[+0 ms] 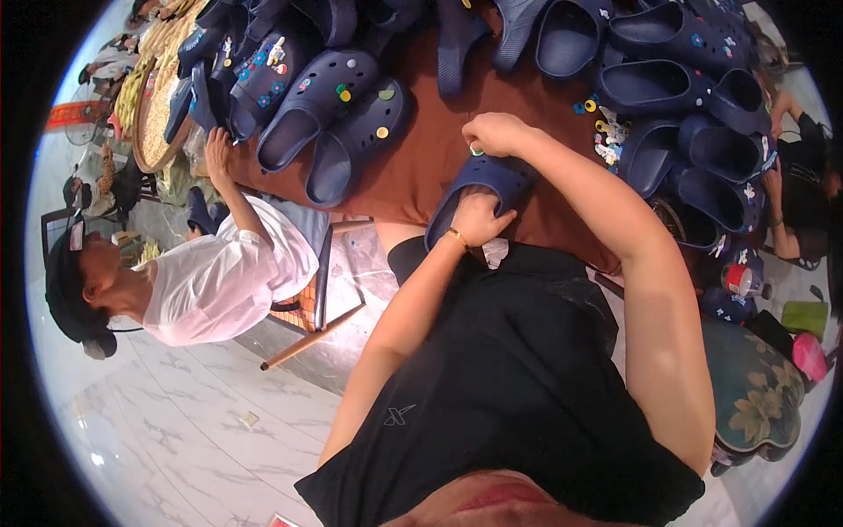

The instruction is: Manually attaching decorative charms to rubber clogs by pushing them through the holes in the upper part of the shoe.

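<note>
A navy clog [507, 180] with holes in its upper rests at the table's near edge, in front of my body. My left hand [479, 220] reaches into its foot opening, fingers hidden inside, thumb outside along the rim. Over the toe, my right hand [499, 134] is closed in a pinch. A small green and white shoe charm [477, 151] shows just under its fingertips, against the clog's upper. Several loose charms [608, 140] lie to the right of my right hand, on the brown cloth [527, 105].
Navy clogs [360, 132], some with charms, crowd the table's left, back and right. A person in white [228, 272] sits at the left, one hand by the clogs. Another person's arm [777, 189] shows at the right, near a bottle [746, 281] and a patterned stool [751, 386].
</note>
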